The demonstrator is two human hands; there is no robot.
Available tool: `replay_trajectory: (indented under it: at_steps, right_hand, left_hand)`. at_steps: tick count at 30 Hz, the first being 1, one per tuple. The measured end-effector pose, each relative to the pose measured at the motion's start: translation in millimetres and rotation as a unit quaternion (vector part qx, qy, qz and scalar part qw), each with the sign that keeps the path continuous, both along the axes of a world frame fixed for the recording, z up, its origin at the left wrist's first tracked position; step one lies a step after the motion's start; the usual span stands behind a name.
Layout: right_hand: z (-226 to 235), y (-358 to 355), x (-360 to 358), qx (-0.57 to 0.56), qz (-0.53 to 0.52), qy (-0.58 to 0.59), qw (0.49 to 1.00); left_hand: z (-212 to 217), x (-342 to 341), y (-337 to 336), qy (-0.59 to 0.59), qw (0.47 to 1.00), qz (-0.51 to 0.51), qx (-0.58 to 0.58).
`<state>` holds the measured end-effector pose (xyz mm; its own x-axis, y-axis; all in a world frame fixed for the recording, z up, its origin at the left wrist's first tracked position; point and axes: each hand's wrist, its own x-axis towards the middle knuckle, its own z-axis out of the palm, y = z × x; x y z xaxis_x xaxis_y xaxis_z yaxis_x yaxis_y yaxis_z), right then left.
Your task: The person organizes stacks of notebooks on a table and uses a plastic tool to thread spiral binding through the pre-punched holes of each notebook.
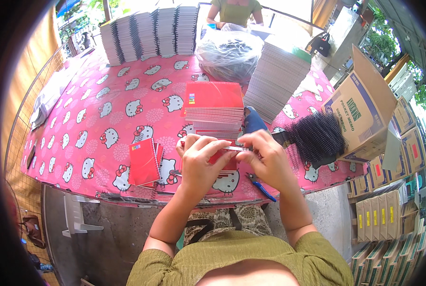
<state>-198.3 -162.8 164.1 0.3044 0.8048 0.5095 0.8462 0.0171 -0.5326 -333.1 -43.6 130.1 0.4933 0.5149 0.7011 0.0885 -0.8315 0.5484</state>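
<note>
Both hands hold one small red-covered notebook (pixel 226 157) over the near edge of the table. My left hand (pixel 199 162) grips its left part from above. My right hand (pixel 265 157) pinches its top edge at the right, where the binding side is. Just beyond the hands stands a stack of red-covered notebooks (pixel 214 108). A short pile of finished red spiral notebooks (pixel 144 162) lies to the left. A heap of black spiral wire coils (pixel 315 137) lies to the right.
The table carries a pink cartoon-cat cloth (pixel 103 109). Blue-handled pliers (pixel 261 187) lie by my right wrist. Tall paper stacks (pixel 148 32), a clear bag of coils (pixel 228 53), another paper stack (pixel 275 76), an open cardboard box (pixel 365 107). A person in green (pixel 235 10) sits opposite.
</note>
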Motion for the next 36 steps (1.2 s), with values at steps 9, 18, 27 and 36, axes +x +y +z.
replay_trajectory:
  at_steps: [9, 18, 27, 36]
  right_hand:
    - [6, 1, -7, 0.019, 0.008, 0.011, 1.000]
    - [-7, 0, 10, 0.015, 0.022, 0.152, 0.988]
    - [-68, -22, 110, -0.152, -0.201, 0.050, 0.966]
    - [-67, -32, 106, -0.178, -0.229, -0.070, 0.955]
  left_hand:
    - [-4, -3, -1, 0.007, 1.000, -0.010, -0.014]
    - [-7, -10, -1, 0.008, 0.999, -0.029, -0.015]
    - [-3, -11, 2, 0.003, 0.999, -0.040, 0.003]
    - [-6, -12, 6, -0.001, 0.998, -0.050, 0.024]
